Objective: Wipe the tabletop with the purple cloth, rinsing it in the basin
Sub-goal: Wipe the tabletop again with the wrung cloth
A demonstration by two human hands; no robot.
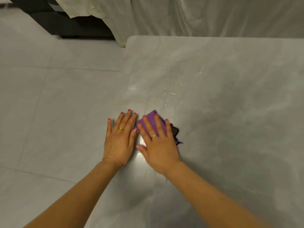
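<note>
Under the right hand (158, 143), at about 6 o'clock from the scatter of white specks, lies the purple cloth (152, 120), pressed flat to the tabletop (230, 112) by straight, spread fingers; nothing is curled round it, so the palm simply bears down on it. A dark, crumpled corner of the cloth pokes out at the hand's 3 o'clock side. Just beside it, at 9 o'clock, the left hand (119, 139) rests flat on the table's edge with its fingers straight and holds nothing, its thumb close to the right hand's index finger and to the cloth's near corner.

Outward from the hands, the surface close to the person shines as if wet, which suggests that this near strip has had a pass. White specks (171, 96) spread from 12 to 1 o'clock of the cloth, so that patch is judged not yet wiped, and the broad stretch toward 3 o'clock looks dull and streaked. No basin is in view, so rinsing cannot be judged. At 12 o'clock a pale curtain (197, 15) hangs beyond the table's far edge; grey floor tiles (49, 96) lie at 9 o'clock.
</note>
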